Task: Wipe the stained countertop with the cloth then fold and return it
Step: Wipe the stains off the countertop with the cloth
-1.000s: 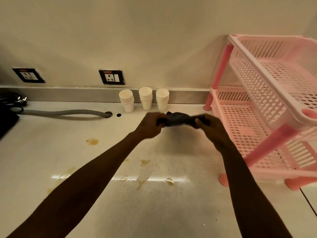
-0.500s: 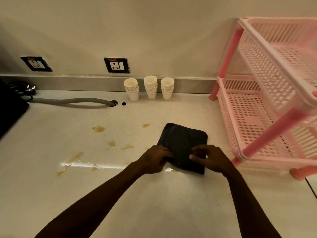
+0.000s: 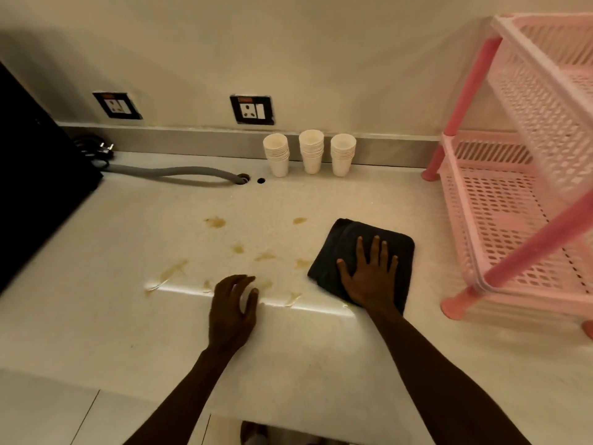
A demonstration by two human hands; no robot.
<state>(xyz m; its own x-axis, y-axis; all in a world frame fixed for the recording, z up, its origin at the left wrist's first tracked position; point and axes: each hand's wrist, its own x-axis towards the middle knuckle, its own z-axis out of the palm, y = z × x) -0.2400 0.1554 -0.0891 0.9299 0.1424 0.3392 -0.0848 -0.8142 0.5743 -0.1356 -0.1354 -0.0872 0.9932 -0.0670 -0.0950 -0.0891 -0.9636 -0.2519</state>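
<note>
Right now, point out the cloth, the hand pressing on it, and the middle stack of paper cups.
cloth [image 3: 348,234]: head view, on the bare far-left part of the dark fabric.
right hand [image 3: 369,277]: head view, on the back of the hand lying flat on the cloth.
middle cup stack [image 3: 311,162]: head view, on the bottom cup's side wall.

The right hand [image 3: 369,277] is covering the near middle of the cloth [image 3: 346,239], while the pink rack [image 3: 513,194] right of it and the black object [image 3: 35,175] far left are running off frame.
</note>
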